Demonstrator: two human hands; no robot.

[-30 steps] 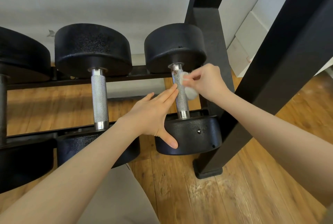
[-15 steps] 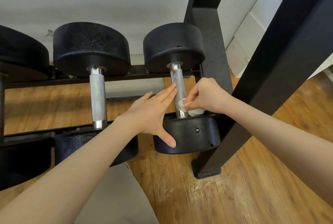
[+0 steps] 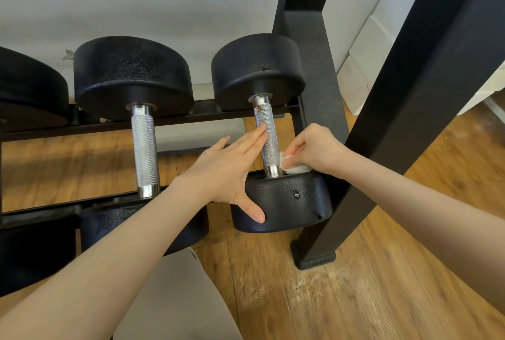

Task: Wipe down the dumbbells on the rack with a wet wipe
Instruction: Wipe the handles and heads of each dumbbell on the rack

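Observation:
Black dumbbells with knurled steel handles lie across a low black rack (image 3: 191,118). The rightmost dumbbell (image 3: 287,200) has some rust near the top of its handle. My right hand (image 3: 314,148) pinches a white wet wipe (image 3: 293,166) against the lower end of that handle, just above the near head. My left hand (image 3: 226,167) lies flat with straight fingers touching the handle's left side, its thumb resting on the near head. A second dumbbell (image 3: 144,154) sits to the left, untouched.
A third dumbbell (image 3: 30,85) shows partly at the far left. The rack's black upright post (image 3: 410,110) stands right beside my right forearm. White boxes (image 3: 366,47) are stacked behind it. Wooden floor runs below, and my knee in beige cloth (image 3: 175,298) is at the bottom.
My right hand slid the wipe down the handle from near the top to the bottom end beside the near head. My left hand stayed flat against the handle.

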